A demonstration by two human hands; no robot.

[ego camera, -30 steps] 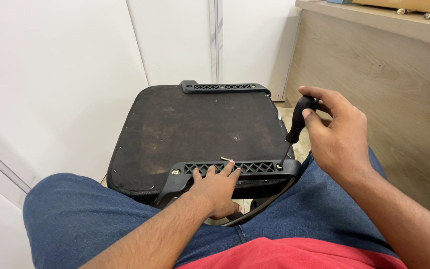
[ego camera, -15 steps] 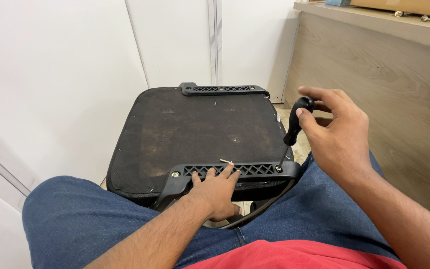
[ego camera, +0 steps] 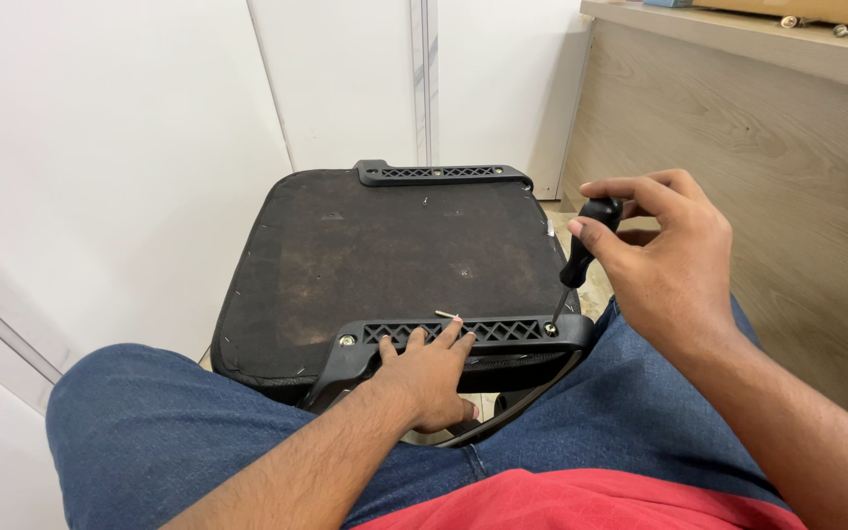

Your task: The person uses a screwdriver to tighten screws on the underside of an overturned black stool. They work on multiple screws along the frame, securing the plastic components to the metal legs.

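While the right hand [ego camera: 674,270] grips the screwdriver [ego camera: 581,257] beside it, the left hand [ego camera: 429,373] rests open on the bracket [ego camera: 503,332].

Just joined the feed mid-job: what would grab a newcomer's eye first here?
The upturned black seat pan resting across the person's lap in blue jeans fills the middle. At its near right corner the right hand holds a black-handled screwdriver, tip down on a screw in the near plastic bracket. The left hand presses on that bracket, beside a loose screw.
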